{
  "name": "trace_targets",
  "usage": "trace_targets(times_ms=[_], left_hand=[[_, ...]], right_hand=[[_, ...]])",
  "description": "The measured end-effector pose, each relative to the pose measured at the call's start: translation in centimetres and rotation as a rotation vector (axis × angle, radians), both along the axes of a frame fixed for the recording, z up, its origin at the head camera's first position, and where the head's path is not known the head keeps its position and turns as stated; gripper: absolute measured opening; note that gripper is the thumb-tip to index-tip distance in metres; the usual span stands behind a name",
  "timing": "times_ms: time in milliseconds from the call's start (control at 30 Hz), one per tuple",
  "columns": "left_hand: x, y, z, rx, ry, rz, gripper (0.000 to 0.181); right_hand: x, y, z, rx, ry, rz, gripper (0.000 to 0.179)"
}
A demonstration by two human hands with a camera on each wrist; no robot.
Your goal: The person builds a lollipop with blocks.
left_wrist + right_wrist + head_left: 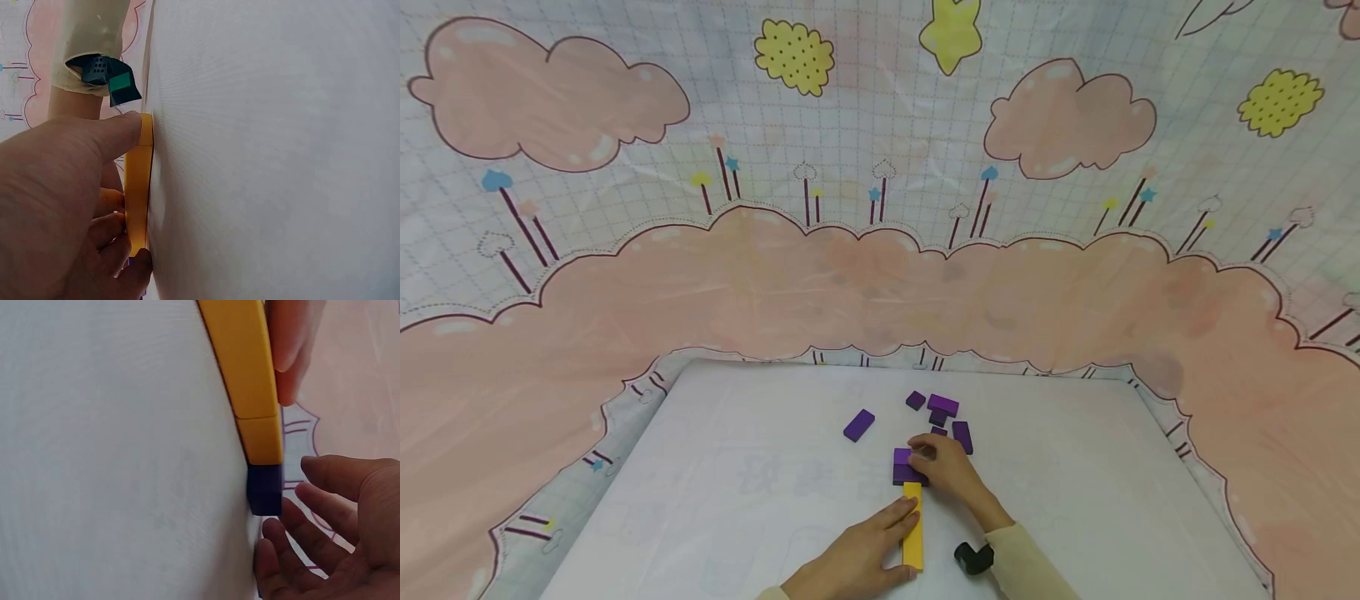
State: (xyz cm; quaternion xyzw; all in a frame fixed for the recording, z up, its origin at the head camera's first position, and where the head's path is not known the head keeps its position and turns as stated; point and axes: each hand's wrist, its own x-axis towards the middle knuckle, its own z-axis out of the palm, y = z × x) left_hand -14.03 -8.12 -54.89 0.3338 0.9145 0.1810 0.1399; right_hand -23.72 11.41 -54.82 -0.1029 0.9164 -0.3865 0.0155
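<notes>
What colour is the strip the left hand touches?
Yellow; the strip shows best in the head view.

In my head view the bar lies on the tabletop at lower centre, the blocks just at its upper end. I see a lone block up and left of them, a loose cluster up and right, the right hand between.

My left hand and right hand are bare, my sleeves cream; a dark wrist camera shows a green patch.
</notes>
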Motion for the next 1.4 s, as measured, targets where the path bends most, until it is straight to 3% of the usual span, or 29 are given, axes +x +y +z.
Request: trace_targets(times_ms=[333,900,1100,1400], left_hand=[[0.0,-0.2,0.0,0.009,0.002,-0.006,0.075],[0.0,0.0,-0.1,0.012,-0.025,0.001,0.076],[-0.1,0.0,-0.2,0.020,-0.002,-0.010,0.075],[-0.2,0.1,-0.3,0.011,-0.004,-0.005,0.075]], right_hand=[[0.4,0.5,1.6,-0.074,0.009,-0.057,0.024],[1.2,1.3,4.1,-0.113,0.145,-0.077,0.022],[1.2,1.8,4.3,-0.133,0.178,-0.084,0.022],[1.1,2.9,4.2,-0.121,0.145,-0.137,0.024]])
